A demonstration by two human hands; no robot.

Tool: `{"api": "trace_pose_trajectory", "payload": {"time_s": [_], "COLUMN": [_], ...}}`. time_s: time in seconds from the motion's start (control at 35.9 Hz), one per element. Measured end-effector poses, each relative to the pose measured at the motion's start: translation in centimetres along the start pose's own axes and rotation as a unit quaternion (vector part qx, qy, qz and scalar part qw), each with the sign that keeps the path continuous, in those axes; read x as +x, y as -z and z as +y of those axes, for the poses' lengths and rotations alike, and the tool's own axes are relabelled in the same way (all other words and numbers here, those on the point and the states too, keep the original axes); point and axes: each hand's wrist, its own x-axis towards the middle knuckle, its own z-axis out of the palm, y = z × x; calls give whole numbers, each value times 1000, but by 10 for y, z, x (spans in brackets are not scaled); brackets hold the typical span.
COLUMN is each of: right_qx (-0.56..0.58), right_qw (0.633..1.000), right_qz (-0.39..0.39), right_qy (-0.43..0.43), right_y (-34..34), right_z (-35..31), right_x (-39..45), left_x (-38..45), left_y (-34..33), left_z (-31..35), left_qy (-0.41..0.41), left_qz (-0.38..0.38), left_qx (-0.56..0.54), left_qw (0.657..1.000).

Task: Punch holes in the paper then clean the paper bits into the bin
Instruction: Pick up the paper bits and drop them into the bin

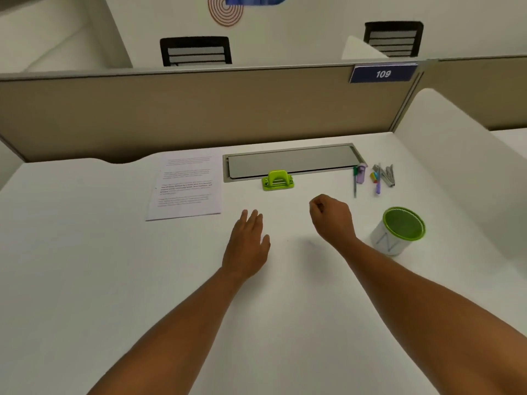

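The left hand lies flat and spread on the counter; the right hand is curled, holding nothing seen. Paper, green punch and bin wait within reach.

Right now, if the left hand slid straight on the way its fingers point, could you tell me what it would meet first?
Probably nothing soon: the left hand points up the bare desk, between the printed paper and the green hole punch. Depth is unclear; it might clip the grey cable tray.

Printed paper sheet flat, far left on worktop. Green hole punch upright beside it, apart. White bin, green rim, stands right.
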Motion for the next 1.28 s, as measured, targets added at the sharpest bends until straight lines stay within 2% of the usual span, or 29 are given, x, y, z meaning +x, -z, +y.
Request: {"api": "trace_pose_trajectory", "payload": {"time_s": [0.08, 0.17, 0.33, 0.45, 0.56, 0.81, 0.95, 1.06, 1.17, 1.28], "right_qx": [-45, -104, -217, -249, -264, -315, -269, -234, -237, -235], "right_qw": [998, 990, 938, 904, 883, 876, 910, 943, 944, 943], "right_qz": [-35, -71, -152, -225, -251, -254, -239, -205, -222, -232], "right_qy": [12, 65, 223, 263, 296, 262, 204, 119, 54, 39], "right_y": [5, 1, -22, -42, -54, -31, -14, -2, -6, -20], "right_z": [21, 38, 49, 46, 44, 61, 64, 74, 83, 80], "right_x": [-17, -33, -60, -68, -69, -60, -58, -67, -91, -97], "left_x": [-14, -29, -48, -47, -46, -42, -28, -16, -9, -6], "left_y": [-19, -36, -58, -64, -69, -67, -65, -65, -64, -64], "left_z": [10, 12, 18, 21, 19, 25, 30, 29, 29, 23], "left_qy": [3, 7, 19, 43, 51, 60, 55, 61, 58, 51], "left_qz": [-20, -41, -51, -40, -46, -38, -36, -30, -30, -29], "left_qx": [19, 49, 73, 98, 104, 90, 92, 93, 92, 95], "left_qw": [1000, 998, 996, 993, 992, 993, 994, 993, 994, 994]}}
